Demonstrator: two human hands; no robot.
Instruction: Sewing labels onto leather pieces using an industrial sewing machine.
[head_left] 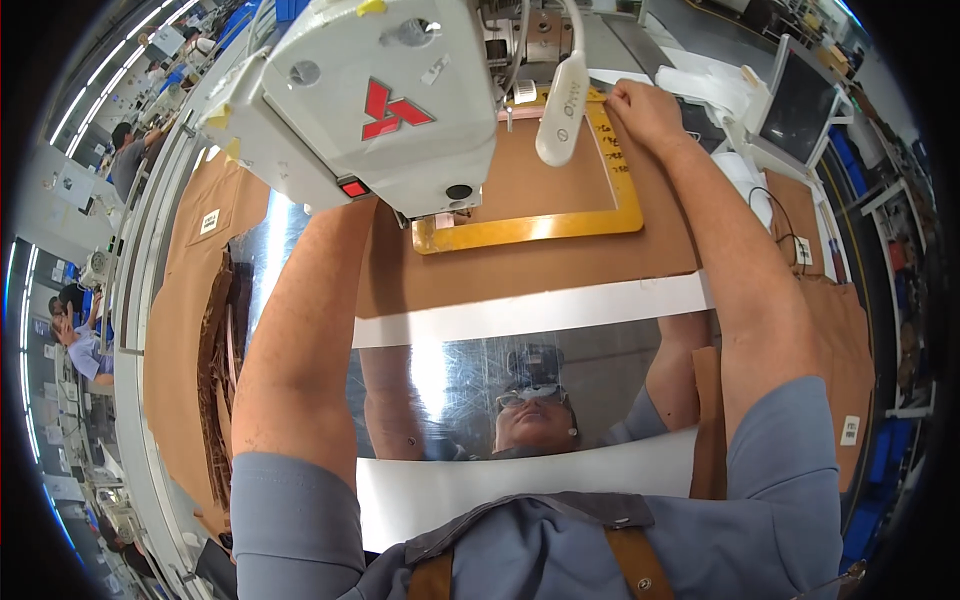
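Observation:
A yellow flat frame (540, 229) with handwritten marks lies over a brown sheet of material (530, 279) under the head of a large white sewing machine (400, 110). At the frame's far right corner, my right hand (640, 108) is closed with its fingers curled against the edge; the fingertips are partly hidden. My left forearm (310, 330) reaches forward beneath the machine head, which hides the left hand completely. A white strip (530, 308) shows along the sheet's near edge, with a shiny metal plate (460, 400) in front of it.
Stacked brown panels (180, 350) lie at the left, and more brown pieces (835, 370) at the right. A white handheld device (563, 110) hangs beside the machine head. A monitor (793, 103) stands at the far right. Other people work at the far left.

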